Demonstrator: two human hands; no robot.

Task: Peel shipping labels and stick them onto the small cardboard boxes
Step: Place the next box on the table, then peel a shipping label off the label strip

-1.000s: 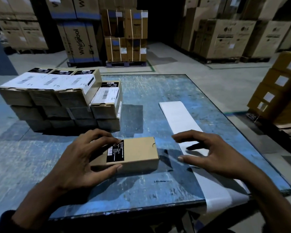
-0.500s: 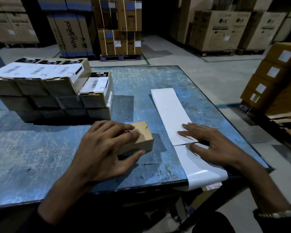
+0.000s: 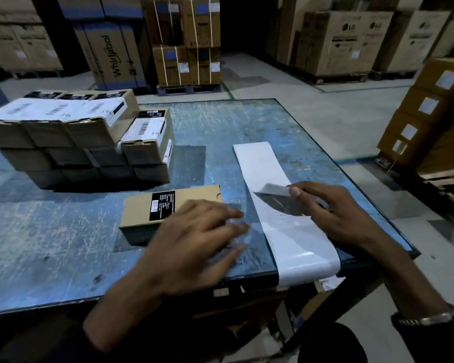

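A small cardboard box [image 3: 142, 213] with a black printed sticker lies flat near the table's front. My left hand [image 3: 197, 237] hovers blurred just right of it, fingers spread toward the white label strip [image 3: 262, 163] and holding nothing. That strip runs from mid-table over the front edge. My right hand [image 3: 333, 210] pinches the lifted corner of a label [image 3: 275, 189] between thumb and fingers, and the label curls up off the backing. A stack of labelled small boxes [image 3: 63, 137] stands at the back left.
The blue scratched table [image 3: 50, 244] ends just in front of me and at the right, past the strip. Brown boxes with white labels [image 3: 430, 116] are piled on the floor to the right. Large appliance cartons [image 3: 184, 40] line the far floor.
My left hand let go of the small box and slid right toward the strip. My right hand went from resting on the strip to lifting a label's corner.
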